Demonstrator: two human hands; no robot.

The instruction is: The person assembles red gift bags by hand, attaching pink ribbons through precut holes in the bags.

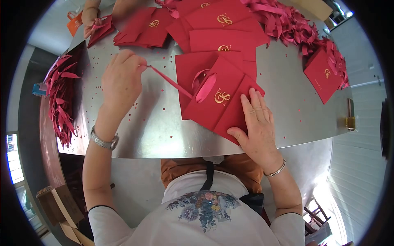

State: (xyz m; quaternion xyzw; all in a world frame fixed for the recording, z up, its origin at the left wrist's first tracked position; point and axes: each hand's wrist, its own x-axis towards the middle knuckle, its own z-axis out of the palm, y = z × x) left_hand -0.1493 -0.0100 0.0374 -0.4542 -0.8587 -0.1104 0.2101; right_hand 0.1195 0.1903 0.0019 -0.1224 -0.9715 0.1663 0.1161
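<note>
A red paper gift bag with gold lettering lies tilted on top of other red bags in front of me. A pink ribbon runs taut from the bag's open end up to my left hand, whose fingers are pinched on its end. Another loop of pink ribbon rests on the bag's face. My right hand lies flat on the lower right part of the bag, fingers stretched out and thumb apart.
Red bags are stacked at the back of the metal table. Piles of ribbon-handled bags hang at the left edge and lie at the right. Another person's hand holds a red bag at the far left. Small red dots are scattered about.
</note>
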